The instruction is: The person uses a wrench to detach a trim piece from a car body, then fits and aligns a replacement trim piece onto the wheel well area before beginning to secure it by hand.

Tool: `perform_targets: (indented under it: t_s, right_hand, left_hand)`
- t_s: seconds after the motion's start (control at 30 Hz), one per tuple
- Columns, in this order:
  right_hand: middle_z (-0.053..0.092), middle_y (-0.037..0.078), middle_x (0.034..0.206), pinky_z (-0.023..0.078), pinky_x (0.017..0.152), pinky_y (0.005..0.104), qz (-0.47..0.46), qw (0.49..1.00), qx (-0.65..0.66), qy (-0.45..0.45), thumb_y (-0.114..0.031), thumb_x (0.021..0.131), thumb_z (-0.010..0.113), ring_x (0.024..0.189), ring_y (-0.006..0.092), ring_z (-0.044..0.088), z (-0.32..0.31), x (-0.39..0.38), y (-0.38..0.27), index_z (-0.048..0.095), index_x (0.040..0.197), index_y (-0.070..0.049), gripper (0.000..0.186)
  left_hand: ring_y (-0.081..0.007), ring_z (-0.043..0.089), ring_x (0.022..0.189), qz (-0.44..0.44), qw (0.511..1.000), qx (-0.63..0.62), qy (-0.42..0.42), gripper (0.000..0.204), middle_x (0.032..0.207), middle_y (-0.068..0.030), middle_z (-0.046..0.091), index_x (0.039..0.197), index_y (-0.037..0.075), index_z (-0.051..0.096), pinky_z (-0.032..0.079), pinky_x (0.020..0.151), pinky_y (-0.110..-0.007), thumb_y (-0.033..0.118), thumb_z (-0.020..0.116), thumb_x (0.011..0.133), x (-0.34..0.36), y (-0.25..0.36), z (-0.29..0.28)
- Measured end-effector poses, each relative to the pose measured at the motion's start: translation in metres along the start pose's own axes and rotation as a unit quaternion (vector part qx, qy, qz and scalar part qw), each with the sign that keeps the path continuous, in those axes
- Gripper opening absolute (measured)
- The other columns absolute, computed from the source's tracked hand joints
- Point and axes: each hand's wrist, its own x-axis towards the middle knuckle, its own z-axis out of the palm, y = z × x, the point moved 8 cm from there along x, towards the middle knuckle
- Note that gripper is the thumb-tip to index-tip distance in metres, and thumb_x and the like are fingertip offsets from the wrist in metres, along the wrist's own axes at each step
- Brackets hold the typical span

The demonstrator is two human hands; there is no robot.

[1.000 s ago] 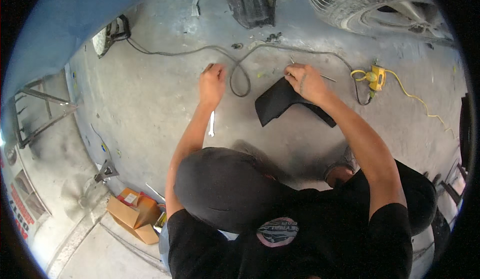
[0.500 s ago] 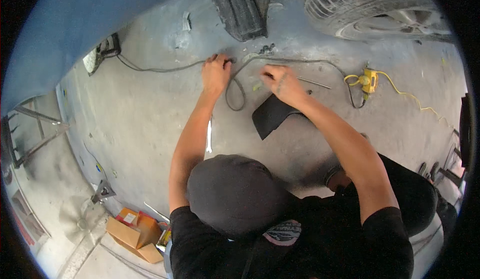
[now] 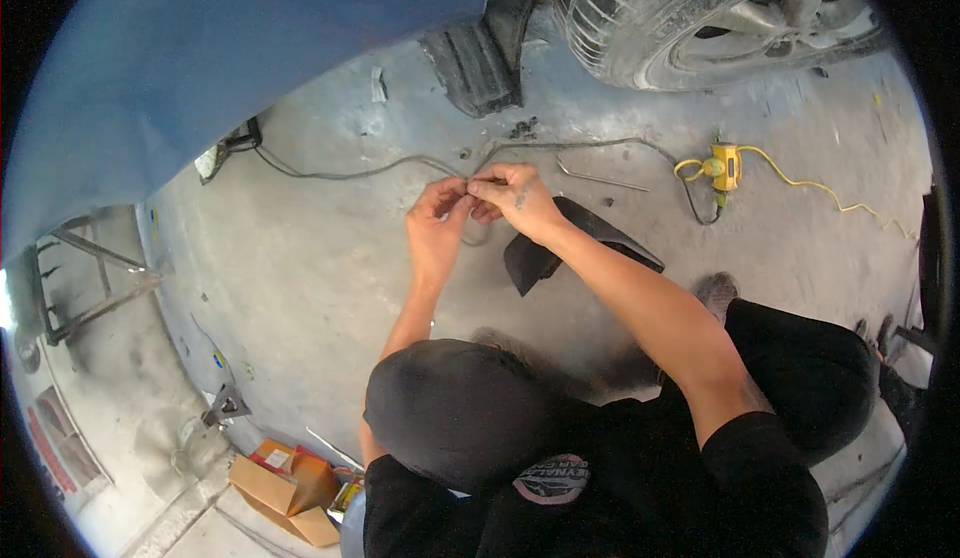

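My left hand [image 3: 435, 226] and my right hand [image 3: 517, 200] meet above the floor, fingertips pinched together. Between them is something small and dark, too small to make out. The grey cable [image 3: 385, 170] runs behind my fingers, and its loop is partly covered by my hands; whether they touch it I cannot tell. A black, angular panel [image 3: 537, 258] lies just right of my hands, partly under my right forearm. Beyond it rests a thin metal rod with a bent end [image 3: 605, 177]. Small dark pieces [image 3: 523, 130] lie on the floor farther out.
A blue vehicle body [image 3: 270, 68] overhangs the far left; a tire [image 3: 640, 38] stands far right. Near it hangs a ribbed black liner [image 3: 475, 68]. A yellow power adapter [image 3: 726, 168] with a cord sits to the right. Lower left are a cardboard box [image 3: 265, 488] and a fan [image 3: 178, 458].
My hands were apart, the left by the cable and the right near the rod. Both have come together and nearer to me, fingertips now touching. The view has shifted slightly.
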Motion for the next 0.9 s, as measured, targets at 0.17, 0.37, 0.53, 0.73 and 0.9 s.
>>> perform_targets:
  t_s: [0.17, 0.37, 0.53, 0.73, 0.9]
  right_hand:
    - [0.069, 0.013, 0.086, 0.058, 0.066, 0.0299, -0.028, 1.0, -0.009, 0.003, -0.016, 0.094, 0.063, 0.075, 0.0187, 0.07, 0.001, -0.008, -0.003, 0.065, 0.099, 0.008, 0.024]
    - [0.068, 0.011, 0.084, 0.058, 0.064, 0.0297, -0.046, 0.997, -0.062, -0.012, -0.017, 0.091, 0.068, 0.072, 0.0171, 0.068, 0.0, -0.005, -0.014, 0.066, 0.096, 0.006, 0.024]
    - [0.068, 0.01, 0.081, 0.057, 0.063, 0.0296, -0.054, 0.985, -0.154, -0.053, -0.015, 0.086, 0.069, 0.07, 0.0157, 0.067, 0.001, 0.001, -0.023, 0.066, 0.094, 0.005, 0.022]
    - [0.068, 0.009, 0.081, 0.056, 0.063, 0.0287, -0.028, 0.979, -0.202, -0.026, -0.014, 0.085, 0.07, 0.07, 0.0144, 0.066, -0.004, 0.004, -0.014, 0.066, 0.092, 0.004, 0.02]
    - [0.067, 0.008, 0.081, 0.055, 0.061, 0.0285, -0.001, 0.993, -0.113, -0.039, -0.01, 0.083, 0.07, 0.068, 0.0143, 0.065, -0.002, 0.008, 0.002, 0.064, 0.095, 0.003, 0.019]
  left_hand:
    - [-0.0104, 0.063, 0.08, -0.009, 0.999, -0.034, -0.007, 0.013, 0.087, -0.0059, 0.07, 0.1, -0.002, 0.069, 0.05, 0.074, -0.025, 0.001, 0.067, 0.087, -0.003, -0.011, 0.0]
    - [-0.0115, 0.064, 0.078, 0.006, 0.999, -0.037, -0.04, 0.012, 0.086, -0.007, 0.07, 0.098, -0.003, 0.069, 0.052, 0.073, -0.025, -0.001, 0.067, 0.087, 0.006, -0.011, -0.005]
    - [-0.0129, 0.065, 0.076, -0.055, 0.986, -0.143, -0.065, 0.012, 0.084, -0.009, 0.071, 0.096, -0.004, 0.068, 0.052, 0.07, -0.026, 0.0, 0.068, 0.085, 0.007, -0.027, 0.0]
    - [-0.0146, 0.067, 0.077, -0.058, 0.981, -0.178, -0.057, 0.01, 0.085, -0.0085, 0.07, 0.095, -0.004, 0.067, 0.055, 0.07, -0.027, -0.003, 0.066, 0.086, 0.002, -0.047, 0.009]
    - [-0.016, 0.068, 0.079, -0.096, 0.968, -0.224, -0.063, 0.011, 0.09, -0.0089, 0.069, 0.099, -0.003, 0.065, 0.058, 0.072, -0.03, -0.001, 0.066, 0.088, -0.003, -0.06, 0.011]
